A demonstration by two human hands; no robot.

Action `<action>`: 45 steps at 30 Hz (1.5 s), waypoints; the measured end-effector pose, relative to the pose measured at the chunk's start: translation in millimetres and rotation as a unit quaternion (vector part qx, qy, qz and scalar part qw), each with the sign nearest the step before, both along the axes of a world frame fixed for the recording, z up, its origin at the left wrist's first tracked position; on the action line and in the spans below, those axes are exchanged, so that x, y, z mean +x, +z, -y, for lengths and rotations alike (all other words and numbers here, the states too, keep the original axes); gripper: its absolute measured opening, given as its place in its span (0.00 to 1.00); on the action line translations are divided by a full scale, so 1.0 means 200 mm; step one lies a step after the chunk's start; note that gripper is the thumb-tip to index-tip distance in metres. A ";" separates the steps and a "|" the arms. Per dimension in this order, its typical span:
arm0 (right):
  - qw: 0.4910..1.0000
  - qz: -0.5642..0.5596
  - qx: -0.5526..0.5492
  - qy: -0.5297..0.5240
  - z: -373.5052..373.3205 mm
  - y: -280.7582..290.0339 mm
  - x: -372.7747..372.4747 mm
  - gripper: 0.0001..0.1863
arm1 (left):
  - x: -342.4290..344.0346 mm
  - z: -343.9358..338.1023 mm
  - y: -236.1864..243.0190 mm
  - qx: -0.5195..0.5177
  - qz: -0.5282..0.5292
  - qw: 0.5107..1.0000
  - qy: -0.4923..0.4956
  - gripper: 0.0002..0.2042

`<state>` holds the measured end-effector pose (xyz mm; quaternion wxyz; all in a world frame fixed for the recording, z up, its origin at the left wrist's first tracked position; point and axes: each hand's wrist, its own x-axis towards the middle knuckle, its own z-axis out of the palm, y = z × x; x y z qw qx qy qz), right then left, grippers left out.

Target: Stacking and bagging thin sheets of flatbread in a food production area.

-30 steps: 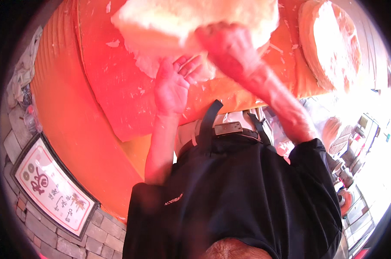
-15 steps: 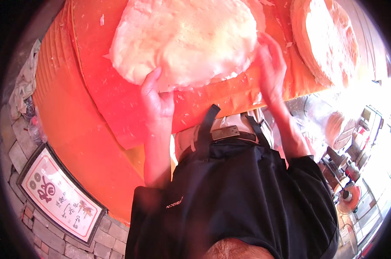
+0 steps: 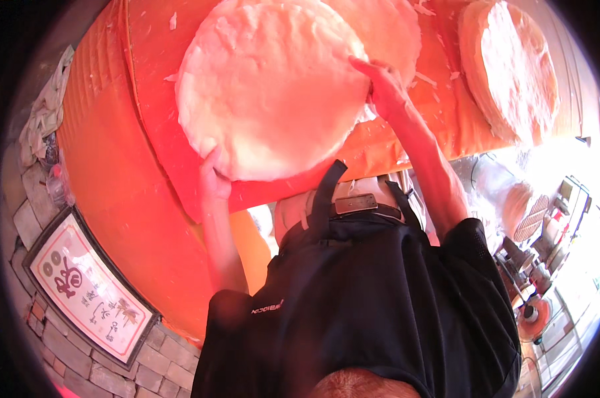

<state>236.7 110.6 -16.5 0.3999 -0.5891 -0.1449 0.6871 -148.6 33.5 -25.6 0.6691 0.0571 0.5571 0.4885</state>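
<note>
A large, round, pale flatbread [image 3: 267, 93] is tilted over the orange-red covered table, its whole upper face showing. My left hand [image 3: 215, 174] pinches its lower left rim, thumb on top and the other fingers hidden underneath. At the right rim, my right hand [image 3: 385, 91] grips it with the thumb on the upper face. Partly covered by this bread, another round flatbread [image 3: 399, 33] lies behind it to the right.
A thick stack of round flatbreads [image 3: 495, 73] stands at the table's right. Pale flakes are scattered over the orange cover [image 3: 124, 199]. A framed sign [image 3: 91, 288] leans on the paving at lower left. A fan [image 3: 534, 317] and clutter stand at lower right.
The flatbread has come nearer and a little left, and its face looks rounder. My left hand moved left and down with it. My right hand, blurred beside the rim before, now grips it.
</note>
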 end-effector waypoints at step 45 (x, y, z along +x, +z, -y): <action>0.788 0.513 0.196 0.280 -0.56 -0.02 -0.02 0.20 | 0.21 -0.10 -0.01 0.073 -0.115 0.982 0.132 0.22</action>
